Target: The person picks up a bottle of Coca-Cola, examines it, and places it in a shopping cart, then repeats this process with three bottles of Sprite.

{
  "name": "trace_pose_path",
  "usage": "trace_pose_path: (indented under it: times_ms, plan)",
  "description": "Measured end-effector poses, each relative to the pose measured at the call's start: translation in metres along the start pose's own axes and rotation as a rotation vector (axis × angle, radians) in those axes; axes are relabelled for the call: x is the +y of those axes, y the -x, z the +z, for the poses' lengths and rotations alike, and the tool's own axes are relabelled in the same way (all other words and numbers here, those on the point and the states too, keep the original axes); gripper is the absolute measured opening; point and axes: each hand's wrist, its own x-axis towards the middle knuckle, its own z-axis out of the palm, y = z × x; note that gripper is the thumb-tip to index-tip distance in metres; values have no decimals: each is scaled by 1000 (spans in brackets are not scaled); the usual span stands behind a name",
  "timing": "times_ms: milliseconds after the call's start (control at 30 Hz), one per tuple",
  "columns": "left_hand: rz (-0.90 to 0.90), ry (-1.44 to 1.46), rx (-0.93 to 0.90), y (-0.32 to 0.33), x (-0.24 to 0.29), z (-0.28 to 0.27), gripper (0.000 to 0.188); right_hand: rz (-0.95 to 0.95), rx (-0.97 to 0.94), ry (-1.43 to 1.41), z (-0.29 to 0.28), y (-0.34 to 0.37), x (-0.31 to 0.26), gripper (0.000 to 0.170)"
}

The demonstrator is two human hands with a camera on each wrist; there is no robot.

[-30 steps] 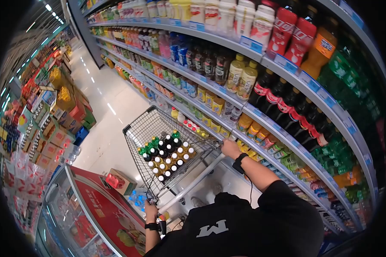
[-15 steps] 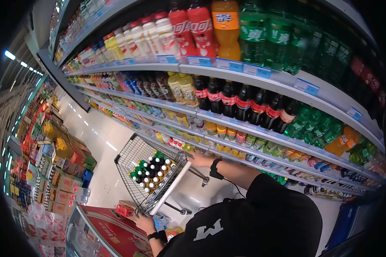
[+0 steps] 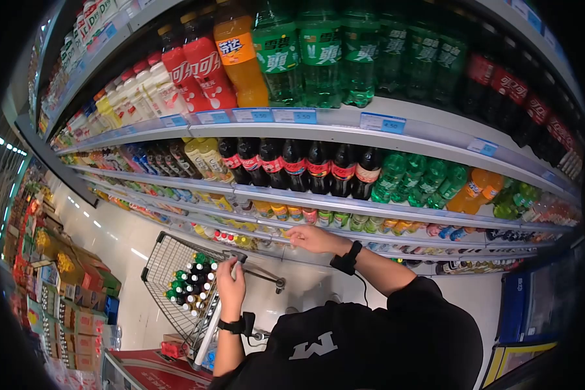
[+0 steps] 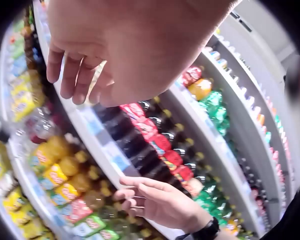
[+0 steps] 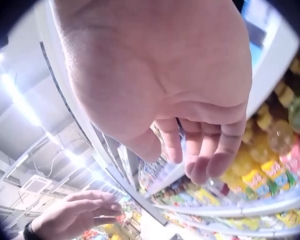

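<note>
Bottles sit already loaded in a cart at the person's ten o'clock; cola bottles line the shelf at twelve. The left hand and right hand hover empty, fingers loosely bent, pinching nothing.

The shopping cart is thin metal wire with a dull grey sheen, and beyond it the floor is smooth, pale and glossy. The long shelves have smooth, pale, lightly shiny edges carrying glossy price tags; the green bottles are clear, shiny plastic. Near, the black shirt is matt cloth.
</note>
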Motion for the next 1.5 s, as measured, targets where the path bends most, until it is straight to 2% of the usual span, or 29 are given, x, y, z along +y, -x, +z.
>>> trace_pose_path:
  times_ms: [67, 100, 167, 233, 300, 333, 367, 433, 500, 533, 567, 600, 633, 667, 700, 767, 800, 867, 933, 1000, 1033, 1100, 1133, 1200, 1233, 1267, 1300, 1367, 1500]
  plan:
    - [92, 202, -75, -39, 31, 12, 17, -125, 178, -14, -34, 23, -40, 31]
    - [120, 309, -134, -56, 44, 19, 16, -111, 198, -2, -49, 31, -57, 31]
    - [274, 430, -190, -85, 94, 17, 16, -181, 313, -155, -80, 47, -93, 27]
    - [383, 515, -271, -111, 143, 10, 17, -171, 476, 59, -113, 71, -146, 26]
    - [596, 591, -248, -139, 189, 4, 18, -332, 685, -163, -132, 80, -177, 22]
    - [722, 533, -172, -156, 212, -1, 21, -272, 758, -243, -143, 88, -196, 22]
    - [848, 469, -91, -174, 237, -9, 24, -294, 848, -221, -156, 92, -212, 23]
    - [915, 623, 9, -202, 293, -22, 29, -458, 1007, 45, -189, 91, -239, 30]
    - [893, 515, 47, -231, 337, -31, 37, -463, 1102, 27, -223, 83, -263, 35]
    - [977, 434, 192, -255, 351, -17, 42, -477, 1174, 89, -245, 75, -265, 39]
    - [1054, 351, 342, -276, 362, -1, 47, -473, 1283, 288, -261, 69, -273, 43]
    - [1059, 363, 344, -286, 375, 3, 47, -434, 1344, 342, -275, 62, -280, 45]
    - [935, 388, 187, -291, 388, 5, 53, -354, 1413, 429, -287, 56, -284, 47]
    - [808, 408, 31, -295, 397, 7, 59, -256, 1419, 430, -296, 51, -287, 50]
    - [816, 412, 36, -295, 403, 8, 59, -160, 1426, 426, -305, 46, -289, 53]
    - [726, 251, -11, -294, 415, 7, 66, -68, 1315, 383, -322, 34, -282, 63]
    - [662, 329, -152, -287, 421, -2, 57, -38, 1267, 322, -314, 37, -291, 65]
    - [684, 306, -106, -278, 423, -9, 57, -129, 1161, 258, -327, 28, -274, 74]
    - [699, 280, -65, -277, 423, -10, 57, -178, 1124, 234, -323, 32, -282, 78]
    - [701, 311, -17, -278, 418, -8, 67, 48, 1085, 325, -312, 42, -290, 80]
    - [699, 306, -17, -277, 414, -8, 67, 47, 1083, 320, -306, 42, -286, 80]
    - [866, 294, 113, -274, 403, -7, 61, -214, 1237, 456, -296, 44, -279, 72]
    - [864, 291, 115, -272, 397, -6, 61, -288, 1277, 477, -296, 44, -271, 71]
    - [1034, 348, 292, -268, 384, 0, 57, -358, 1269, 479, -292, 48, -263, 72]
    - [1031, 344, 288, -267, 379, 5, 57, -428, 1263, 482, -288, 51, -259, 73]
    - [1000, 373, 292, -265, 375, 9, 58, -395, 1171, 286, -285, 55, -257, 73]
    - [968, 404, 295, -263, 372, 13, 59, -392, 1169, 281, -281, 59, -257, 73]
    - [985, 412, 313, -260, 367, 20, 62, -246, 1082, 306, -278, 65, -257, 71]
    - [887, 439, 218, -248, 359, 30, 66, -376, 1105, 393, -276, 64, -245, 71]
